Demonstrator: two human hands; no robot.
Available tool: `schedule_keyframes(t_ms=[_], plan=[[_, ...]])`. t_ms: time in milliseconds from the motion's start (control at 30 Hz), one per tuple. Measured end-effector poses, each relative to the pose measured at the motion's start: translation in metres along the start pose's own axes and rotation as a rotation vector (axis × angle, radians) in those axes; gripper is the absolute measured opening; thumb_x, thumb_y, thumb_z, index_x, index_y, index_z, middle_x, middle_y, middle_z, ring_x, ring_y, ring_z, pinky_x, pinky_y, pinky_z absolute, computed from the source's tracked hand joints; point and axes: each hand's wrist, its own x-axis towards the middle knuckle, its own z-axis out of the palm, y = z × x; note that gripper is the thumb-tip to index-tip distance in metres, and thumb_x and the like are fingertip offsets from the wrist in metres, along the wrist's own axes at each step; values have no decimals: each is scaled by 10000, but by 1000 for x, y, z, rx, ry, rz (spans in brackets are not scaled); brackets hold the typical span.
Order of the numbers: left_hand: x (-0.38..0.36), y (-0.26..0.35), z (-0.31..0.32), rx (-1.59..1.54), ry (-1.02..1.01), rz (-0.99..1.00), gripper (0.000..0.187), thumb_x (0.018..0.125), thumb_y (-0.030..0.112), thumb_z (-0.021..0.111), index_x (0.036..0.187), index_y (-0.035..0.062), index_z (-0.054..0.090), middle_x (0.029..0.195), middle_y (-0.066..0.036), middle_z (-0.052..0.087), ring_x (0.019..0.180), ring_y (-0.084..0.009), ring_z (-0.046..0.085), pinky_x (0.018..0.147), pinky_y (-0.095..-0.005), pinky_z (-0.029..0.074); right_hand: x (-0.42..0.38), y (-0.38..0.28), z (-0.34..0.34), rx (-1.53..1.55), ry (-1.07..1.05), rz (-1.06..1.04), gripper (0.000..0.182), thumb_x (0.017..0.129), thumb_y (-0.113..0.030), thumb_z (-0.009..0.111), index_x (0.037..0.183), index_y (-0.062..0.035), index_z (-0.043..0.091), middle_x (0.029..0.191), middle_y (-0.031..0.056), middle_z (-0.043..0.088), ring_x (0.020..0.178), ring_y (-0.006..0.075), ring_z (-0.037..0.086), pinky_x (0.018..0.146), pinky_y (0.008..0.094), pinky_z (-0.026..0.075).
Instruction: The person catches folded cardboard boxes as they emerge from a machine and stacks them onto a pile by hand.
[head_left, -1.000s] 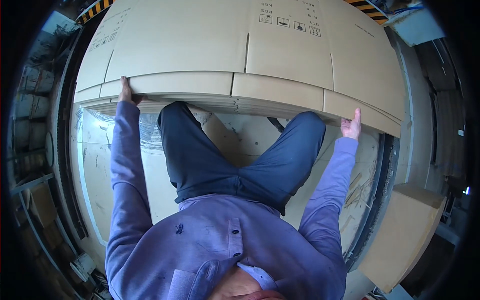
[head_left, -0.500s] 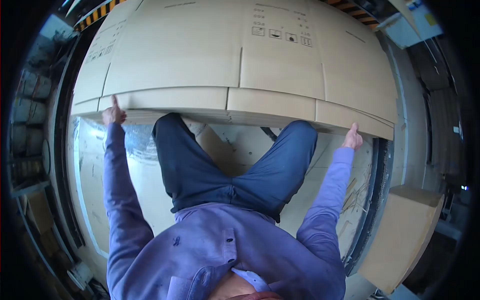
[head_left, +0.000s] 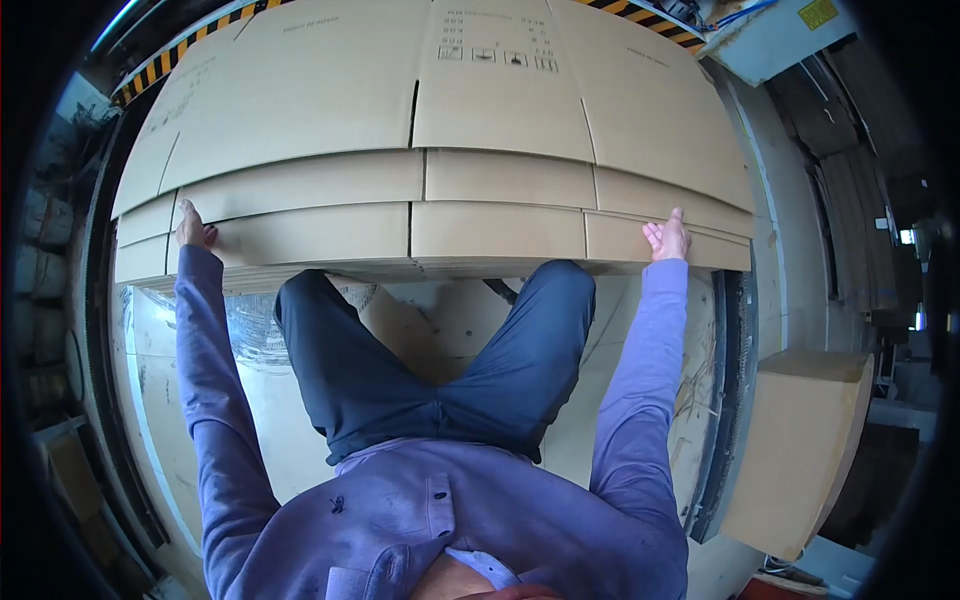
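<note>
A stack of flattened cardboard boxes lies in front of me, its near edges stepped back in layers. Printed symbols show on the top one. At the left, my left hand is closed at the front edge of a flattened cardboard box below the top one, thumb over it and fingers partly showing underneath. My right hand has the same edge at the right end, thumb up and fingers curled. Another box's flap shows lower, nearer my knees.
Both my knees are against or close to the stack's front. A closed brown carton stands at the right. Dark rails run along both sides of the pale floor. Black-and-yellow striped edging lies behind the stack.
The upper flattened boxes have slid away from me, uncovering another layer's flap. Both hands have shifted left in view, and the whole view has moved slightly.
</note>
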Motion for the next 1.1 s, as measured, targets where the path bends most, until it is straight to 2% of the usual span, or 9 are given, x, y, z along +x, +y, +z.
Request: schedule_keyframes(t_ms=[233, 333, 467, 533, 767, 867, 967, 1067, 1100], plan=[[-2, 7, 8, 219, 88, 34, 760, 741, 664, 483, 1018, -43, 530, 861, -110, 508, 649, -177, 476, 520, -288, 434, 6, -1, 3, -52, 54, 26, 642, 858, -444, 483, 1062, 159, 400, 1000, 240, 492, 812, 275, 577, 643, 336, 555], [-9, 17, 10, 209, 112, 53, 726, 735, 658, 501, 959, -31, 555, 815, -95, 508, 612, -170, 460, 490, -294, 406, 18, -3, 7, -108, 123, 28, 748, 809, -482, 545, 1190, 121, 320, 1080, 250, 445, 864, 299, 557, 687, 365, 545], [-16, 27, 18, 216, 83, 43, 735, 673, 684, 555, 886, -20, 580, 681, -70, 464, 500, -160, 374, 430, -302, 332, 32, -10, 13, -154, 234, 124, 691, 744, -461, 642, 1189, 5, 392, 1031, 174, 468, 738, 225, 514, 649, 360, 503], [9, 22, 21, 287, -15, 82, 802, 650, 704, 555, 974, -28, 587, 751, -93, 534, 578, -202, 453, 539, -339, 388, 30, -10, 17, -191, 219, 136, 621, 727, -428, 668, 1130, -14, 440, 981, 152, 486, 710, 202, 499, 644, 360, 487], [42, 14, 34, 441, -35, 94, 791, 650, 681, 551, 1043, -4, 584, 957, -139, 533, 835, -271, 432, 703, -373, 369, 64, 6, 19, -191, 322, -16, 468, 696, -366, 705, 956, -22, 523, 766, 80, 516, 528, 151, 461, 458, 252, 430], [54, 13, 36, 507, -27, 80, 789, 650, 671, 549, 1073, 6, 583, 1045, -158, 533, 946, -300, 423, 773, -388, 362, 70, 0, 26, -334, 318, -23, 604, 713, -358, 683, 1018, 129, 502, 1100, 201, 530, 914, 253, 548, 751, 355, 480], [63, 10, 33, 551, -17, 62, 788, 650, 661, 548, 1102, 17, 582, 1134, -178, 533, 1056, -330, 414, 843, -402, 354, 64, -8, 31, -330, 233, -6, 602, 714, -358, 676, 1009, 137, 501, 1109, 216, 529, 945, 286, 545, 806, 369, 458], [71, 16, 29, 634, 25, 115, 614, 688, 529, 595, 1023, 14, 608, 971, -154, 585, 880, -290, 538, 701, -374, 442, 65, -3, 38, -817, 483, -470, 454, 716, -358, 680, 888, 46, 563, 762, 100, 571, 612, 156, 537, 440, 277, 434], [73, 16, 26, 643, 52, 135, 561, 696, 492, 607, 994, 16, 615, 906, -145, 588, 825, -281, 562, 653, -362, 462, 71, -5, 43, -699, 365, -392, 472, 726, -329, 670, 952, 62, 536, 849, 125, 563, 707, 186, 544, 513, 307, 455]])
